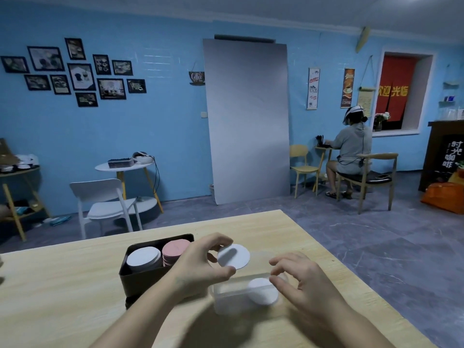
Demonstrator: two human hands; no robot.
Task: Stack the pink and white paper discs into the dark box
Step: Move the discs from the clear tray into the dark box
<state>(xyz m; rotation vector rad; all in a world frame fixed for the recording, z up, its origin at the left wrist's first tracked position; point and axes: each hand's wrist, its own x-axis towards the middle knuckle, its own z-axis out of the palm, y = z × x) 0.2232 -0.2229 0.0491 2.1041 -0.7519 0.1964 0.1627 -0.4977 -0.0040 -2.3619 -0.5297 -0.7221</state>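
- the left forearm (130, 320) comes in nearest the lens. at its end the left hand (198, 264) pinches one white disc (234, 256) by its edge, thumb below and fingertips above. the disc sticks out beyond the fingertips, lifted off the table (62, 285).
- the dark box (140, 280) sits just behind the back of that hand. inside it, the pink stack (175, 247) lies right beside the knuckles and the white stack (143, 259) one pile farther from the hand.
- the right hand (303, 280) hovers with its fingers loosely curled over a clear tub (226, 295). a spare disc (263, 292) lies in the tub just under its fingertips. i cannot tell whether the thumb grips that disc or only comes near it.
- the step in hand looks like carrying the pinched disc back to the box. being white, it belongs on the farther pile, so the hand should pass over the pink one without brushing it.
- to do it well, turn the disc level, centre it over the white stack and bring it low before the thumb and fingers part. thin paper dropped from height is likely to drift or land crooked.
- keep the pinch light, since a hard squeeze would likely crease the edge. check that only one sheet is held.
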